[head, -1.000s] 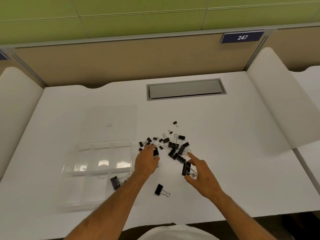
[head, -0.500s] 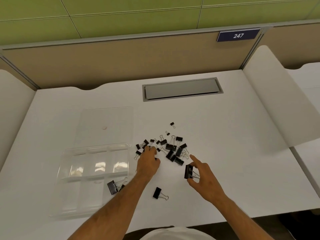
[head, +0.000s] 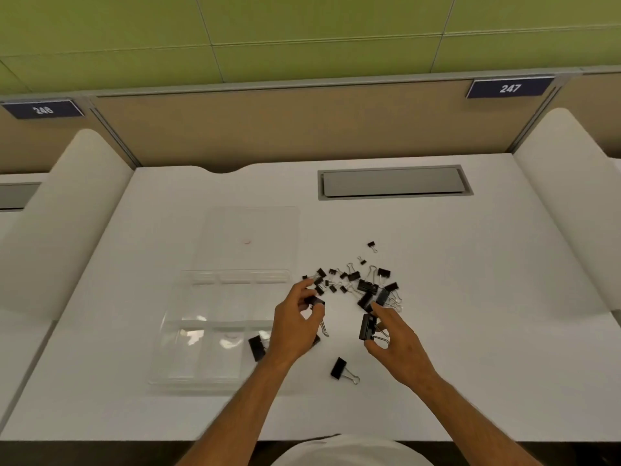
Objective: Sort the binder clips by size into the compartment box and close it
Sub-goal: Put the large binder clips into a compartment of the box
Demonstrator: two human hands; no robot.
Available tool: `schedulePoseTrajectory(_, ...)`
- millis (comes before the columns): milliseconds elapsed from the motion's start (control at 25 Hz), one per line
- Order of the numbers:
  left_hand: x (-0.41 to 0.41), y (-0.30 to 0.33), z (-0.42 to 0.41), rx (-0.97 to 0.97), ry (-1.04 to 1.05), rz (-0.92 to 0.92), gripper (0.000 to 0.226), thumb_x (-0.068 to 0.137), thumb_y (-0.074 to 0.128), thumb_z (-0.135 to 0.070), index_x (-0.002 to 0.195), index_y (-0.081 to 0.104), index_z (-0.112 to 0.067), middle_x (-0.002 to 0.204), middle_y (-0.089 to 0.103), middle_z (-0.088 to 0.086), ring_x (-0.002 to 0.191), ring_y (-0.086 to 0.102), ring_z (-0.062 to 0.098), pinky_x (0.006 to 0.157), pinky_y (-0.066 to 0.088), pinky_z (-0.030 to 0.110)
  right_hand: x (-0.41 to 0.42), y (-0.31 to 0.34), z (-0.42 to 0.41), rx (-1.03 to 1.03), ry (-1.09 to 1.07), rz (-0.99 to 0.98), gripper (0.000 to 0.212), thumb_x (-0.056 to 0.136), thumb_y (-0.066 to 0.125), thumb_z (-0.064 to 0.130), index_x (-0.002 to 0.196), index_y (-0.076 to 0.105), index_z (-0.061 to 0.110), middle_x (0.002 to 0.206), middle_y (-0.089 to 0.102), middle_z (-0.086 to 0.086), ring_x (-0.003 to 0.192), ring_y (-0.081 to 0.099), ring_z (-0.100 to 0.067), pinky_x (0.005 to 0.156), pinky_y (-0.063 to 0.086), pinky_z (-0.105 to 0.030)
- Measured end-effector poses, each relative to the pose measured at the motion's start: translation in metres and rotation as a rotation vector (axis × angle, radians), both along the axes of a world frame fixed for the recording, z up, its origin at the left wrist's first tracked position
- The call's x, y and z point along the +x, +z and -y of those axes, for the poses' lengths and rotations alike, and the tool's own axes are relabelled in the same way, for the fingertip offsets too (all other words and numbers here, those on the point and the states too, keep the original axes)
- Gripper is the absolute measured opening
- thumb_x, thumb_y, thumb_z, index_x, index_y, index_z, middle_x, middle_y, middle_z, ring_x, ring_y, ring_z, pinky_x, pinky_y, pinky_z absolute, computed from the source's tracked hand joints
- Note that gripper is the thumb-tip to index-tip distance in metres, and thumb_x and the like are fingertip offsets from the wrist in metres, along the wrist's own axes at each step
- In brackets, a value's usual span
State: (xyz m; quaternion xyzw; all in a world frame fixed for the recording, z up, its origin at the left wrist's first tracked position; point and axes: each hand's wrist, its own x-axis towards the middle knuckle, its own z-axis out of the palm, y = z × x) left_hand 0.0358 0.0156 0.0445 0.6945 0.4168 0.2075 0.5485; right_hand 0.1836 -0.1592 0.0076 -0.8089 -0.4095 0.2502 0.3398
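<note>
White desk [head: 470,297] filled the view, fenced at the back by a tan partition [head: 285,129] carrying a number plate [head: 509,88] marked 247, with a grey cable hatch [head: 393,181] set into the surface. You had the clear compartment box [head: 188,348] lying open at your left, its lid [head: 248,230] folded flat away from you. One large clip [head: 256,347] sat in the box's near right compartment. A scattered pile of black binder clips [head: 356,280] of mixed sizes lay on the desk just right of the box, beyond both hands. Your left hand [head: 292,327] was curled, its fingertips pinching a medium clip [head: 316,301] at the near edge of the pile. Your right hand [head: 396,341] pinched a large black clip [head: 367,327] between thumb and forefinger, with the remaining fingers loosely bent. A single large clip [head: 338,368] lay by itself on the desk between your forearms, apart from the pile.
</note>
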Motion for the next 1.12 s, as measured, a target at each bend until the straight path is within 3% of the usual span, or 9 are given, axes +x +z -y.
schedulePoseTrajectory(160,-0.04,0.018,-0.013,-0.06,0.07,0.04,0.034,0.093,0.061,-0.011,0.12,0.059,-0.033,0.108,0.066,-0.012,0.097,0.063,-0.001,0.087,0.052,0.017,-0.036,0.005,-0.027,0.058,0.01,0.002,0.06,0.085,0.073,0.018,0.139,0.049,0.024,0.123,0.05,0.017,0.103,0.056,0.002,0.089,0.044,-0.008)
schedulePoseTrajectory(280,-0.071,0.012,-0.03,-0.093,0.102,0.045,0.03,0.096,0.055,-0.013,0.117,0.061,-0.033,0.109,0.065,-0.011,0.093,0.065,0.004,0.076,0.053,0.015,-0.061,-0.001,-0.043,0.066,0.013,0.018,0.058,0.083,0.074,0.016,0.136,0.052,0.024,0.12,0.052,0.016,0.098,0.057,0.002,0.085,0.041,-0.003)
schedulePoseTrajectory(360,-0.093,0.002,-0.04,-0.125,0.104,0.057,0.029,0.099,0.049,-0.014,0.112,0.066,-0.033,0.108,0.066,-0.011,0.093,0.066,0.01,0.079,0.055,0.022,-0.077,-0.006,-0.049,0.071,-0.016,0.012,0.059,0.082,0.076,0.014,0.134,0.053,0.024,0.118,0.054,0.013,0.097,0.057,0.001,0.083,0.041,-0.003)
schedulePoseTrajectory(480,-0.123,-0.007,-0.052,-0.2,0.152,0.079,0.032,0.1,0.044,-0.012,0.1,0.073,-0.025,0.102,0.071,-0.006,0.093,0.066,0.021,0.081,0.055,0.028,-0.098,-0.009,-0.053,0.079,-0.065,-0.057,0.06,0.08,0.078,0.016,0.133,0.052,0.029,0.116,0.056,0.015,0.094,0.06,-0.004,0.081,0.049,-0.015)
schedulePoseTrajectory(640,-0.154,-0.008,-0.062,-0.23,0.118,-0.001,0.023,0.095,0.058,-0.018,0.104,0.069,-0.036,0.104,0.07,-0.009,0.093,0.067,0.014,0.081,0.053,0.026,-0.118,-0.006,-0.06,0.028,-0.098,-0.148,0.069,0.08,0.078,0.024,0.139,0.044,0.037,0.116,0.057,0.019,0.087,0.06,-0.008,0.079,0.054,-0.025)
schedulePoseTrajectory(880,-0.175,-0.02,-0.07,-0.258,0.105,-0.061,0.07,0.075,0.083,-0.019,0.13,0.046,-0.043,0.114,0.065,-0.011,0.106,0.064,0.009,0.094,0.049,0.027,-0.144,-0.005,-0.078,0.003,-0.093,-0.158,0.077,0.079,0.078,0.032,0.143,0.036,0.041,0.106,0.062,0.019,0.066,0.052,-0.002,0.072,0.049,-0.021)
schedulePoseTrajectory(1120,-0.181,-0.022,-0.074,-0.265,0.053,-0.037,0.071,0.073,0.084,-0.015,0.126,0.048,-0.045,0.112,0.067,-0.01,0.105,0.067,0.012,0.096,0.052,0.035,-0.155,-0.013,-0.087,-0.076,0.002,-0.125,0.079,0.083,0.075,0.03,0.147,0.028,0.04,0.118,0.056,0.022,0.088,0.052,0.005,0.083,0.046,-0.021)
